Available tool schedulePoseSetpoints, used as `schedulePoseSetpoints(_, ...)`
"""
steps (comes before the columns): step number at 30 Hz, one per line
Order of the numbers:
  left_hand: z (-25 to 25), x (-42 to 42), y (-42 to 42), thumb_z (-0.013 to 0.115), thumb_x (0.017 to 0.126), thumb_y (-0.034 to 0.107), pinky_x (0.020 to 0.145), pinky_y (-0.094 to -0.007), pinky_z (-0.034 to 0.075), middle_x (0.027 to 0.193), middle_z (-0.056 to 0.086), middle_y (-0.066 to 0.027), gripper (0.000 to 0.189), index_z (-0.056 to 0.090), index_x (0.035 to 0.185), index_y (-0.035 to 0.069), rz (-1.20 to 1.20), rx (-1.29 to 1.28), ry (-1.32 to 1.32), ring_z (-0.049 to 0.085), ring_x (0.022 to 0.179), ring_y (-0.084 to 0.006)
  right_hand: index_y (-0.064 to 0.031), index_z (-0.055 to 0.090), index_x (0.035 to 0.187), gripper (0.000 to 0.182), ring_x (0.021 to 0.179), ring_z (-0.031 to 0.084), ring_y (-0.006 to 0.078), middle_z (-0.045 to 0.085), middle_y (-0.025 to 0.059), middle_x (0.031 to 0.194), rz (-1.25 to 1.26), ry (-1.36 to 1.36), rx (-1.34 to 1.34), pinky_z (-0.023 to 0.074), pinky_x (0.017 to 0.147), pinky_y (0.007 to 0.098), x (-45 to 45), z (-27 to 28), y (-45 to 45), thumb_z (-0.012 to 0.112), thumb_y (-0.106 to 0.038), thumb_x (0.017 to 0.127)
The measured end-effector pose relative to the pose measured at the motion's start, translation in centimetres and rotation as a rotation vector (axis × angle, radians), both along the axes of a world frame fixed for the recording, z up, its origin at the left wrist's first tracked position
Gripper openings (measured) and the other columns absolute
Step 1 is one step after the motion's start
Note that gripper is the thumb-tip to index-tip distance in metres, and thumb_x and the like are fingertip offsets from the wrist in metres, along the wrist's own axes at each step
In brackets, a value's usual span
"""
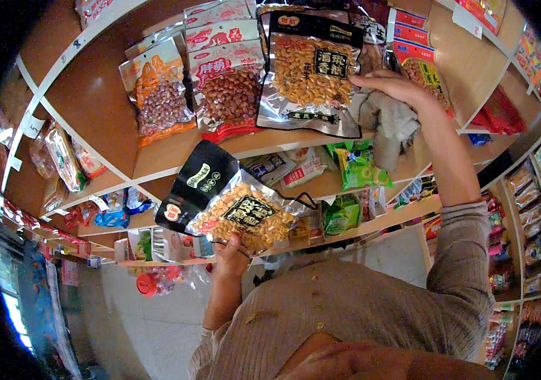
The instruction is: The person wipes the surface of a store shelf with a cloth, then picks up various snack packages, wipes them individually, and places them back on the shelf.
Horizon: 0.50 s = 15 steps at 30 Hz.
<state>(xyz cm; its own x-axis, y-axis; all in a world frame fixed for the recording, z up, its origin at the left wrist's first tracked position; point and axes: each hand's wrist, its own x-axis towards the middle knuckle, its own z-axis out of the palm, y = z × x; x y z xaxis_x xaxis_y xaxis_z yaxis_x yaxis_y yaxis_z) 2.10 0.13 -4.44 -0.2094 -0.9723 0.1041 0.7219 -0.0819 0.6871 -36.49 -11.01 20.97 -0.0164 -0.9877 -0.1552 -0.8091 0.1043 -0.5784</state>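
My left hand (232,257) grips the edge of a black-topped plastic bag of peanuts (246,211), held tilted in front of the shelf. A grey-white cloth (389,121) hangs crumpled from my right hand (396,89). The fingertips of that hand are at the right edge of a matching peanut bag (311,71), which stands upright at the front of the shelf (166,156). To its left are bags of reddish nuts (230,95) in a row and an orange-and-white bag of nuts (166,95).
Red-and-blue topped nut bags (420,71) stand behind my right wrist. Green snack packets (358,164) lie on the level below. White-edged dividers (80,137) split the shelves. Low at the left, a jar with a red lid (147,284) is near the pale floor (142,323). More stocked shelves (527,213) line the right.
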Motion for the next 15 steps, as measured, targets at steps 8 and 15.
schedulePoseSetpoints(8, 1.9, 0.6, -0.5, 0.061, 0.081, 0.013, 0.09, -0.046, 0.046, 0.121, 0.05, -0.0134, 0.056, 0.034, 0.129, 0.002, 0.069, 0.061, 0.026, 0.052, 0.109, -0.0305, 0.0024, 0.045, 0.127, 0.091, 0.122, 0.038, 0.0205, 0.041, 0.0125, 0.134, 0.012, -0.149, -0.062, 0.0259, 0.103, 0.0302, -0.8, -1.7, -3.7, 0.066, -0.061, 0.066)
schedulePoseSetpoints(15, 2.6, 1.1, -1.5, 0.058, 0.083, 0.01, 0.089, -0.0447, 0.047, 0.121, 0.05, -0.012, 0.053, 0.034, 0.129, 0.003, 0.045, 0.093, 0.06, 0.052, 0.109, -0.0295, -0.0038, 0.059, 0.113, 0.06, 0.099, 0.053, 0.0135, 0.059, 0.0052, 0.11, -0.07, -0.278, -0.109, 0.04, 0.089, 0.0263, -0.9, -2.0, -3.0, 0.071, -0.045, 0.071)
